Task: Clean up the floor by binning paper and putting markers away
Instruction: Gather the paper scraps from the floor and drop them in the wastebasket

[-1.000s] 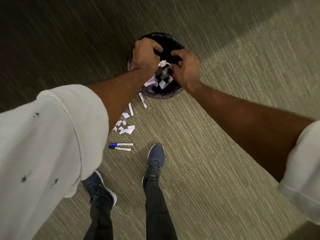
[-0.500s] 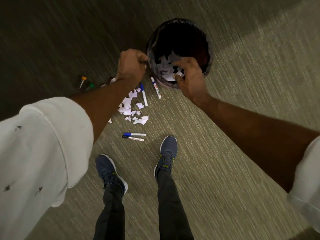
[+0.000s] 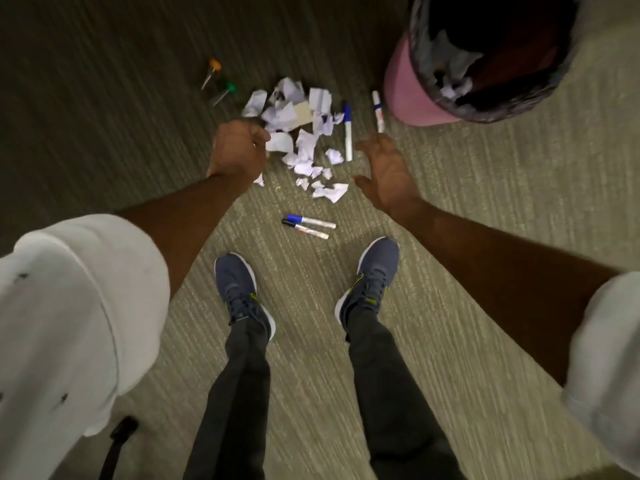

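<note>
I see my left hand (image 3: 239, 152) loosely curled and my right hand (image 3: 386, 174) spread empty, flanking crumpled white paper scraps (image 3: 301, 133) on ribbed carpet (image 3: 485, 220); the pink bin (image 3: 405, 95) sits far right.

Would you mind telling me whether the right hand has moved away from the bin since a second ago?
Yes. The right hand was over the mouth of the bin; now it has come back toward the person, hovering open beside the paper scraps on the carpet.
</note>
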